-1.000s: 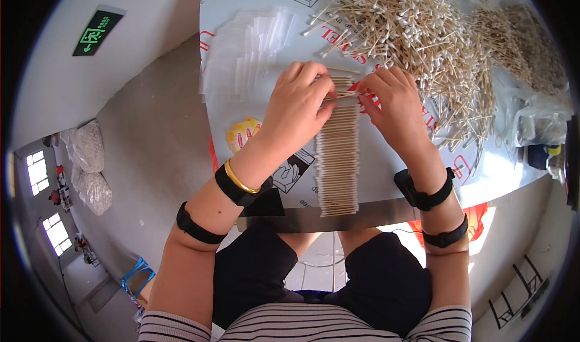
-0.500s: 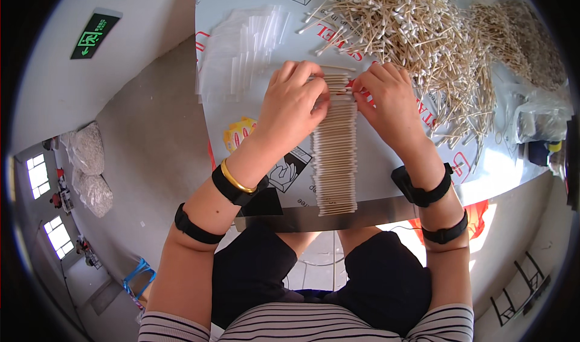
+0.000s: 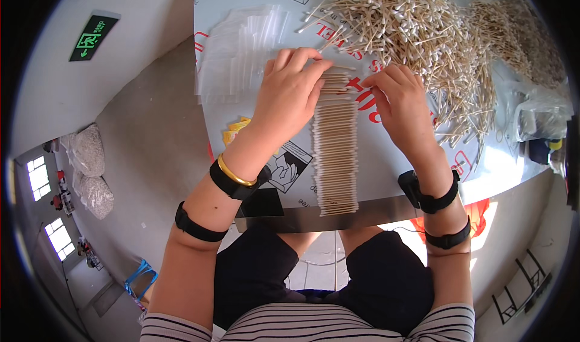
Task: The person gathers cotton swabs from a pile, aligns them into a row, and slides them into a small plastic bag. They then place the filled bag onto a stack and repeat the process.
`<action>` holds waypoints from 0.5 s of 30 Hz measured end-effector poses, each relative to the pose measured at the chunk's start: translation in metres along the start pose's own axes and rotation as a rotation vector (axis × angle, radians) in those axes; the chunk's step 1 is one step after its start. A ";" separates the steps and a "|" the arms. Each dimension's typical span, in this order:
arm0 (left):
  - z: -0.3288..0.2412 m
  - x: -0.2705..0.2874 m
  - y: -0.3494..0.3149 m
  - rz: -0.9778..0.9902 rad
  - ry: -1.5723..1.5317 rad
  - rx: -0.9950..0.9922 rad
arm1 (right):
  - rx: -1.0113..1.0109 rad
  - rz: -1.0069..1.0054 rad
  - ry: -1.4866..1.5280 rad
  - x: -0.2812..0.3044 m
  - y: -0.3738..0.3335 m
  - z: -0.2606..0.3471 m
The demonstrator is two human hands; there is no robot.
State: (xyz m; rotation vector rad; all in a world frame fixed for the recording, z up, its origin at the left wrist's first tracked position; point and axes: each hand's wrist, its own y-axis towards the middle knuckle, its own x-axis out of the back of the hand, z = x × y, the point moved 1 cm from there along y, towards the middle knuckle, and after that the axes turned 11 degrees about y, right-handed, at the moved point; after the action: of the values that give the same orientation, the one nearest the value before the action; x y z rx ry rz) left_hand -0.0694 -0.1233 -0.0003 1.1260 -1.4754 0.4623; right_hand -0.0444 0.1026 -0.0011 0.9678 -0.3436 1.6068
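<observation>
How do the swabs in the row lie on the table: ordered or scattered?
Mostly ordered: the swabs lie side by side, their ends nearly aligned. Those beside the left hand lie looser.

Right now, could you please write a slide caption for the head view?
Two hands near the far end of a neat row of cotton swabs, beside a loose pile.

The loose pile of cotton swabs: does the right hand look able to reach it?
Probably yes: the right hand is close to the near edge of the loose pile, and nothing visible stands between them.
</observation>
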 end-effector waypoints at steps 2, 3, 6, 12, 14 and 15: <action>0.000 -0.004 0.000 0.010 0.045 -0.010 | -0.001 0.001 0.000 0.002 -0.001 -0.002; 0.001 -0.006 0.000 0.016 0.041 0.001 | -0.001 0.002 0.000 0.004 -0.001 -0.002; 0.000 -0.006 0.000 0.026 0.037 0.022 | -0.025 0.008 0.010 0.005 -0.003 -0.004; -0.001 0.001 -0.007 0.068 0.011 0.036 | -0.030 0.013 0.025 0.006 -0.004 -0.004; -0.002 0.002 -0.008 0.074 0.000 0.033 | -0.029 0.013 0.037 0.007 -0.004 -0.001; -0.002 0.003 -0.009 0.082 -0.011 0.034 | -0.026 0.013 0.049 0.007 -0.005 0.000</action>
State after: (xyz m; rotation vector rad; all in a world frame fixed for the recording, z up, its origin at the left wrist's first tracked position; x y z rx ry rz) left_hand -0.0604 -0.1273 0.0000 1.0987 -1.5323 0.5409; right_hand -0.0398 0.1087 0.0026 0.9068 -0.3370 1.6311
